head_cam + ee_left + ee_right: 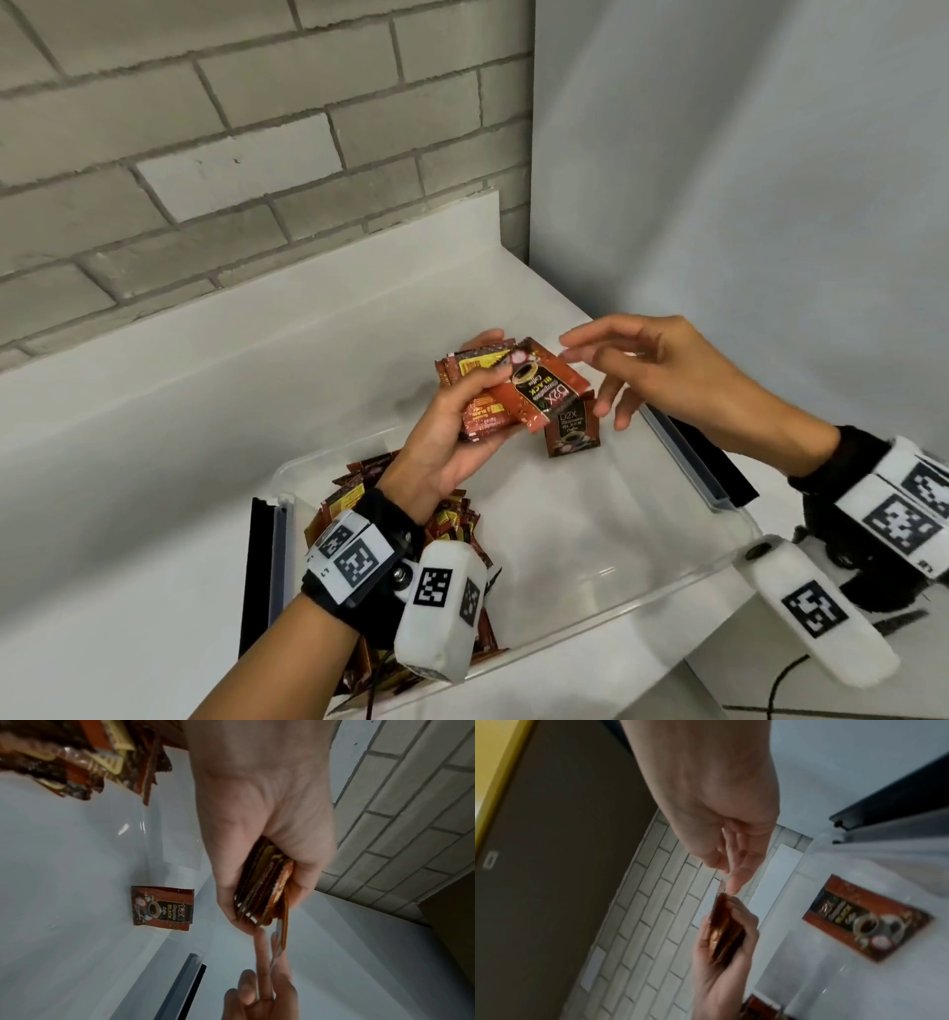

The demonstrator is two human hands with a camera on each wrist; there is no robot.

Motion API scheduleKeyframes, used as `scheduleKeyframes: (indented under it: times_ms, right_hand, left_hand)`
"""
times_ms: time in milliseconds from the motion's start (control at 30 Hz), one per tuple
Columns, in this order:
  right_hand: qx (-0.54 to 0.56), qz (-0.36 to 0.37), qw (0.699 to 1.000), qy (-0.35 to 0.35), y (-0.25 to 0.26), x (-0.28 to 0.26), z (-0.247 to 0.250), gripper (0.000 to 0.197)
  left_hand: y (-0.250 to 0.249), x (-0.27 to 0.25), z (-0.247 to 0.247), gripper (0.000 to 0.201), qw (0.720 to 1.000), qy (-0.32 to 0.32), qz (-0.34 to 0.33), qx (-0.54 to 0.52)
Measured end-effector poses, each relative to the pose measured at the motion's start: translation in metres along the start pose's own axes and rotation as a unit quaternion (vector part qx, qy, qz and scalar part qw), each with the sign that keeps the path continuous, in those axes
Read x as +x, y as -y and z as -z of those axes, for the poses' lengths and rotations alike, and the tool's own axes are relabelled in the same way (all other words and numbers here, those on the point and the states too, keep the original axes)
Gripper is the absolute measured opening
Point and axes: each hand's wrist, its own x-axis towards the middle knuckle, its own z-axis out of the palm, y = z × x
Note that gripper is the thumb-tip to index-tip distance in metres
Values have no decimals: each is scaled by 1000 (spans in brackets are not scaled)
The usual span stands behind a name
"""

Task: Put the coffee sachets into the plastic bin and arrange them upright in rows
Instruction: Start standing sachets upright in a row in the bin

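My left hand [477, 390] grips a fanned stack of red-brown coffee sachets [534, 390] above the far side of the clear plastic bin [642, 601]. In the left wrist view the stack [264, 888] sits edge-on between thumb and fingers. My right hand [580, 360] hovers at the stack's right corner with relaxed fingers. Its thumb and forefinger tips [734, 888] are just at the top sachet's edge, not closed on it. One sachet [572, 434] stands upright against the bin's far wall. A loose pile of sachets [354, 493] fills the bin's near-left end.
The bin sits on a white counter [154, 462] below a grey brick wall [205, 154], with a plain white wall [744, 205] on the right. Black clip handles [259, 565] flank the bin's two ends. A black cable [780, 683] lies at the bottom right.
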Motion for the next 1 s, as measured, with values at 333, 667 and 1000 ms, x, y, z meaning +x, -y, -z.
scheduleKeyframes:
  times_ms: [333, 667, 1000]
  right_hand:
    - [117, -131, 979, 100, -7, -1, -5, 10]
    - [-22, -77, 995, 62, 1, 27, 44, 12]
    - [-449, 51, 877, 164, -17, 31, 21, 12]
  left_hand:
    - [3, 4, -2, 53, 998, 25, -58, 10]
    - [-6, 3, 0, 27, 997, -46, -64, 25]
    - [-7, 3, -2, 26, 996, -60, -68, 21]
